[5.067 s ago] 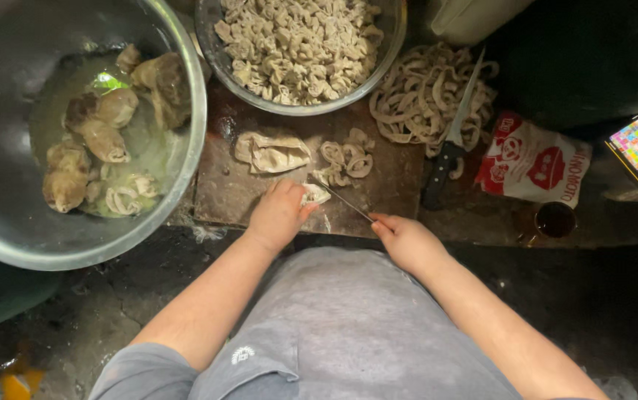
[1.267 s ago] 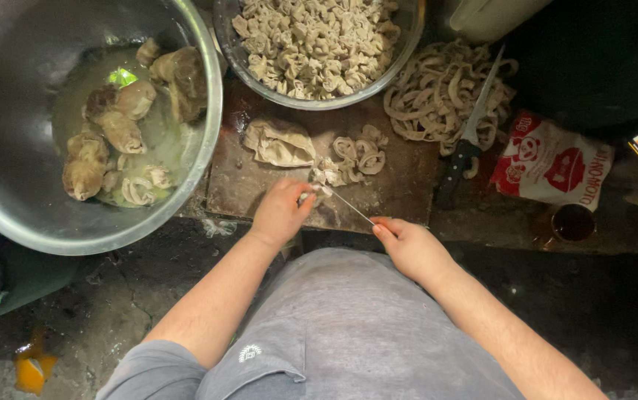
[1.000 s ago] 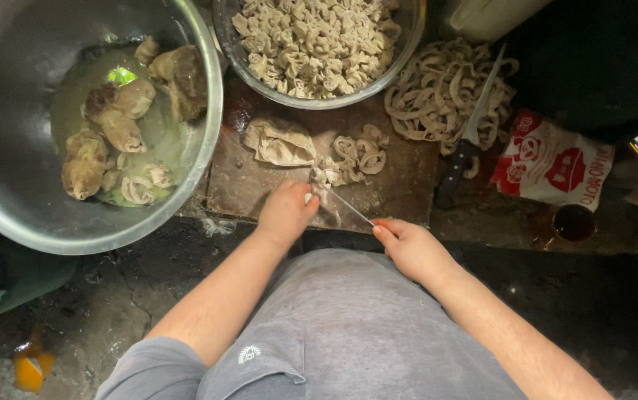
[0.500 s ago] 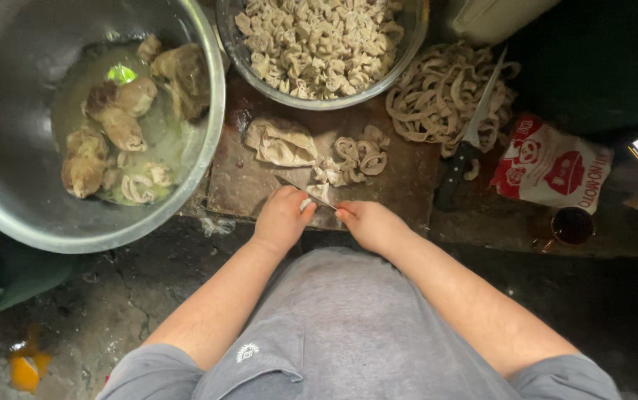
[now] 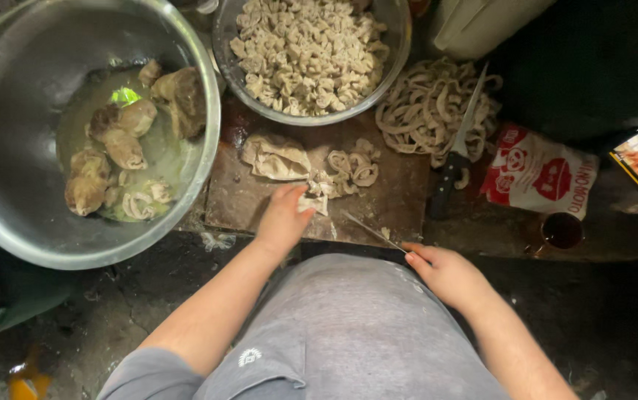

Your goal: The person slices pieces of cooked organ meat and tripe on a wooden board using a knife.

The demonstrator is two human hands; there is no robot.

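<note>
The left hand [image 5: 283, 219] presses its fingertips onto a small pale piece of tripe [image 5: 311, 204] at the near middle of the wet wooden cutting board [image 5: 245, 200], fingers closed down on it. The right hand [image 5: 449, 274] is closed around the handle of a thin knife [image 5: 372, 231], held off the near right edge of the board with the blade slanting up and left toward that piece; its tip sits just beside the left fingertips.

The main risk, as I judge it, is a cut finger: the blade points at the pinning hand, the meat looks slick, and the board is wet, so the piece could slide under pressure and carry the fingers into the edge. A slip could also flick the piece off the near edge onto the dirty floor below.

A larger folded slab [image 5: 274, 157] and a few curled slices [image 5: 352, 167] lie on the far part of the board, touching one another, and crowd the cutting room. The metal bowl of cut pieces [image 5: 311, 55] overhangs the far edge of the board, and the big basin [image 5: 74, 133] with whole pieces in liquid presses against the left side; a jolt of the board could tip either.

To the right, a second, larger knife [image 5: 460, 144] lies across a heap of cut strips [image 5: 430, 111], blade exposed, where a reaching hand could catch it. A red-and-white packet [image 5: 537, 174] and a small dark cup [image 5: 562, 230] sit further right.
</note>
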